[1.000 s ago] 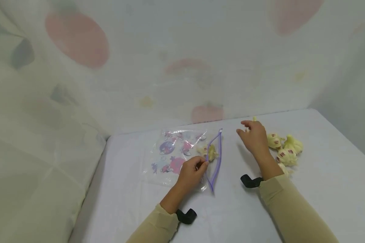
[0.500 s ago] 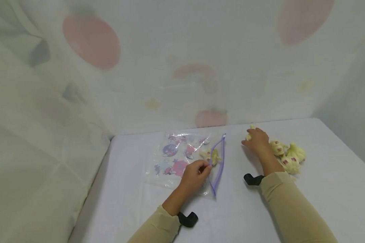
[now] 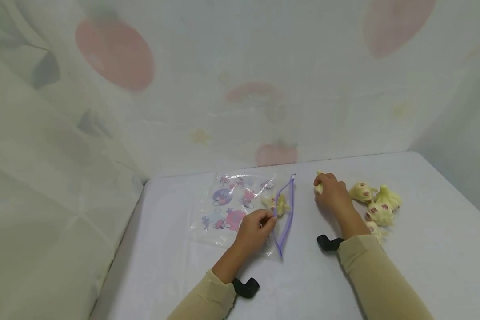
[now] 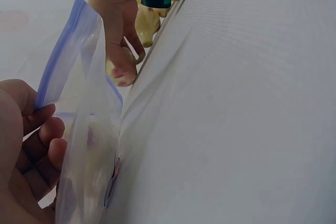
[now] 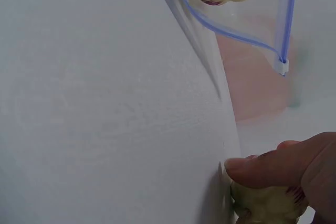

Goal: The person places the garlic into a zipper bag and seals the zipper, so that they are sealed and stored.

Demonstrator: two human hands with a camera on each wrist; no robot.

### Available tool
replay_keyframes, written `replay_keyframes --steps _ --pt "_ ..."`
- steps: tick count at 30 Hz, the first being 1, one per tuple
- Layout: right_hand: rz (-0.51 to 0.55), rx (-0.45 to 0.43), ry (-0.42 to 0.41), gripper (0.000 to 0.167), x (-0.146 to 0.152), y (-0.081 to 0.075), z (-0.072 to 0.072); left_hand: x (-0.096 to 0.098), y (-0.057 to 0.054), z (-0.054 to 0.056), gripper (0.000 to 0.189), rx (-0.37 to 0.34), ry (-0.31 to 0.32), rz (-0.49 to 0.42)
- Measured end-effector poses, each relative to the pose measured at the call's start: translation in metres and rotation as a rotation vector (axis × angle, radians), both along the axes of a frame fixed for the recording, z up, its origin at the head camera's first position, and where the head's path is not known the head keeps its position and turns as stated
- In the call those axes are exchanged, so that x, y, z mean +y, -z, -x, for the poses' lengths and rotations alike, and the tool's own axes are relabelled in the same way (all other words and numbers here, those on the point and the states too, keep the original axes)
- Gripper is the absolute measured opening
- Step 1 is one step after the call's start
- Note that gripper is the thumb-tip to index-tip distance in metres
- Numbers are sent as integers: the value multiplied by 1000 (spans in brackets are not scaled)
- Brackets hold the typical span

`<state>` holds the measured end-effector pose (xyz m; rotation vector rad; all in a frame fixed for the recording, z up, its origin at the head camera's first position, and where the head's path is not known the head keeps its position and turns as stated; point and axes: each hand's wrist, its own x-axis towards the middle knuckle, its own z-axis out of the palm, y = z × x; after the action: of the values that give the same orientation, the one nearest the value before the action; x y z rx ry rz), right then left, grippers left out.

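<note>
My left hand (image 3: 251, 232) pinches the purple rim of a clear zip bag (image 3: 208, 209) printed with pink and purple figures. The bag lies flat on the table, its mouth held apart and facing right. One pale yellow garlic bulb (image 3: 281, 205) is inside, just behind the mouth. To the right of the bag, my right hand (image 3: 334, 195) grips another garlic bulb (image 5: 268, 203) with purple streaks, between thumb and fingers. This bulb is partly hidden by the fingers. In the left wrist view, the left thumb and fingers (image 4: 44, 129) hold the bag's upper edge.
Several more garlic bulbs (image 3: 380, 213) sit in a cluster right of my right forearm. A white slider (image 5: 282, 67) is at the bag's far corner. White cloth covers the table (image 3: 304, 284), and a patterned curtain (image 3: 176, 89) hangs behind and to the left.
My right hand has closed round a garlic bulb at the back of the table and moved it left and nearer, toward the bag. The left hand keeps its place on the bag's rim.
</note>
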<state>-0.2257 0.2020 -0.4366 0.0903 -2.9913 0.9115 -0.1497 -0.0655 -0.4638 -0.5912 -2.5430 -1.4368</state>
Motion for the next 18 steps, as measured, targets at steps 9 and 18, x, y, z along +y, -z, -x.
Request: replay_keyframes --steps 9,18 --pt "48 100 -50 33 4 16 -11 2 -2 -1 10 -2 14 -2" --pt "83 80 -58 30 6 18 -13 1 -5 -2 10 -12 13 -8"
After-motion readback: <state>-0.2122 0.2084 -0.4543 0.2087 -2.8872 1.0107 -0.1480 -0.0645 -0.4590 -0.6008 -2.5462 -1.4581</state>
